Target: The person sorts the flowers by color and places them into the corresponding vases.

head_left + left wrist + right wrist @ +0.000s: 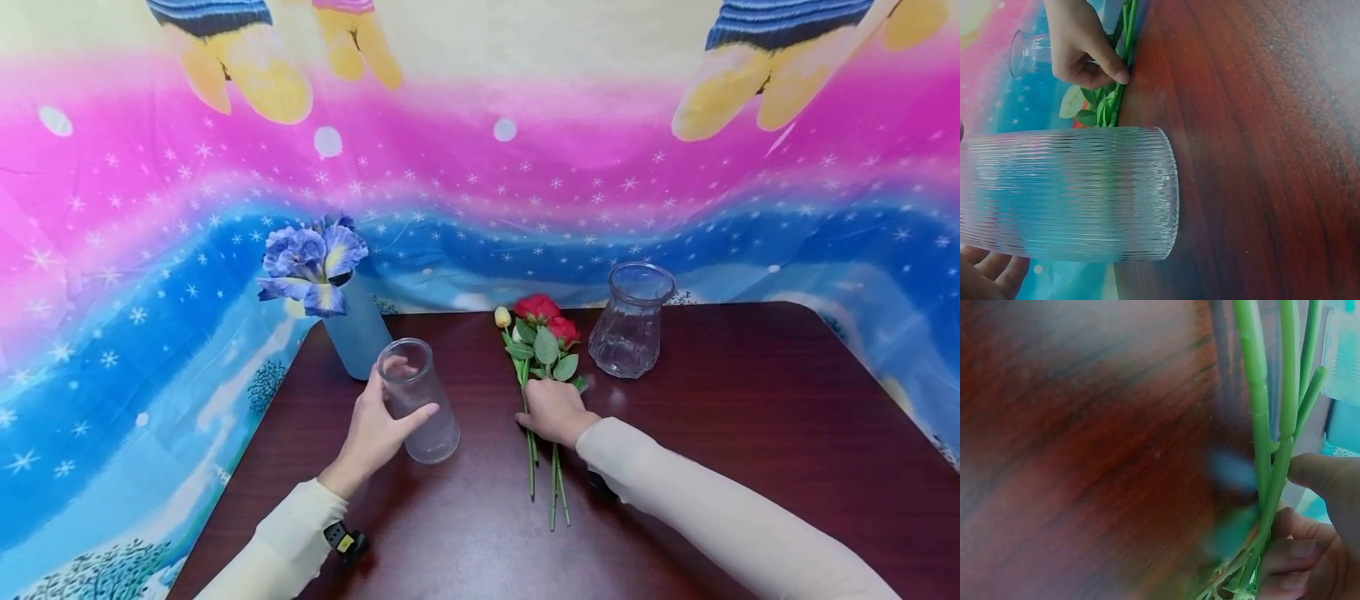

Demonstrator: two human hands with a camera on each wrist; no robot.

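My left hand (377, 435) grips a clear ribbed glass vase (433, 429), its thumb along the near side and its fingers at the far side. The vase stands a little tilted in the head view and fills much of the left wrist view. Right of it, my right hand (557, 410) holds a bunch of flowers by the stems (1260, 412), thumb and curled fingers around them. Red roses (537, 307) and a small yellow tulip (502, 317) top the bunch, with green leaves (546, 344) below. Stem ends point toward me. The palm hides part of the stems.
A blue-grey vase (360, 333) with blue irises (303, 254) stands at the back left. Behind my right hand, at the back, is a clear glass vase with a flared rim (626, 346). The dark wooden table (720, 392) meets a printed cloth (487, 175) at its far edge.
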